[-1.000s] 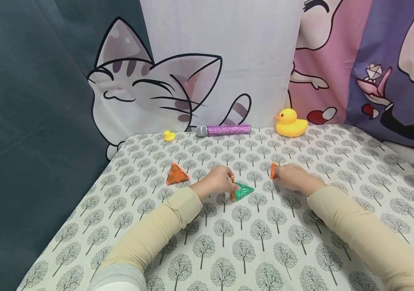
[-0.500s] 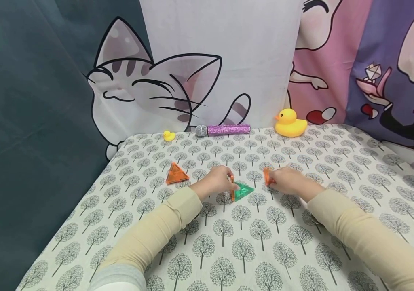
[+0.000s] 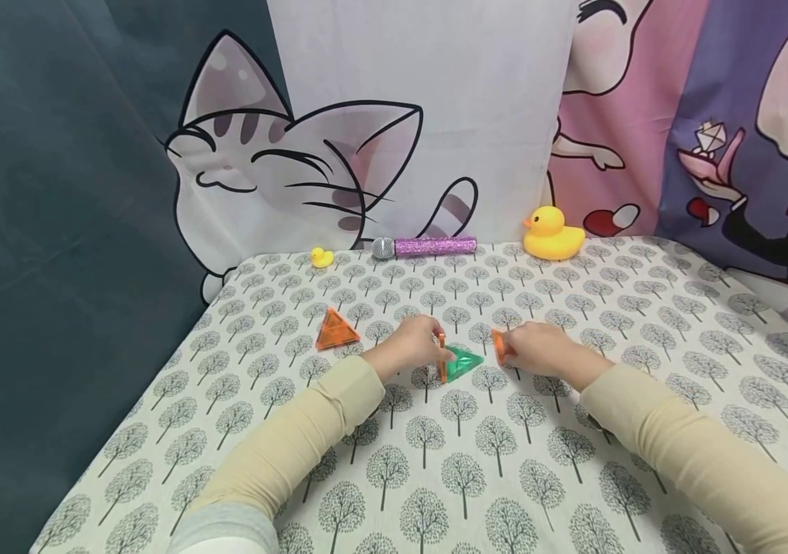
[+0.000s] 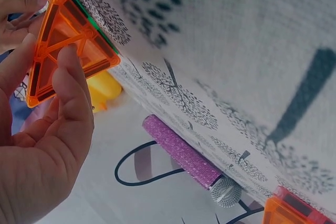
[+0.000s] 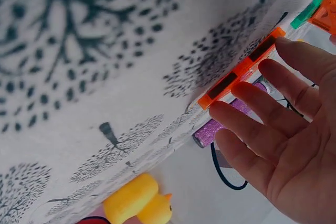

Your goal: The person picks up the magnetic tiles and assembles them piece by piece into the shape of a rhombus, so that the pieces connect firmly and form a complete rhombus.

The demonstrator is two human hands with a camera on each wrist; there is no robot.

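Note:
My left hand [image 3: 413,343] grips an orange triangular magnetic tile [image 4: 97,68], which stands upright along one edge of a green triangular magnetic tile [image 3: 465,363]. The green tile lies flat on the tablecloth, its tip toward the right. Just to its right, my right hand [image 3: 539,350] pinches a second orange magnetic tile [image 5: 242,70] between thumb and fingertips, with the tile low against the cloth. Most of that tile is hidden behind the fingers in the head view. A third orange triangular tile [image 3: 335,331] rests on the table left of my left hand.
Along the back of the table [image 3: 463,462] stand a small yellow duck [image 3: 322,258], a purple glittery microphone [image 3: 435,246] and a larger yellow duck [image 3: 553,235]. Behind them hangs a cartoon curtain [image 3: 429,61]. The tablecloth has a tree print.
My right hand has moved left with its orange tile, closer to the green tile, and the tile has turned slightly. My left hand and its tile stay in place.

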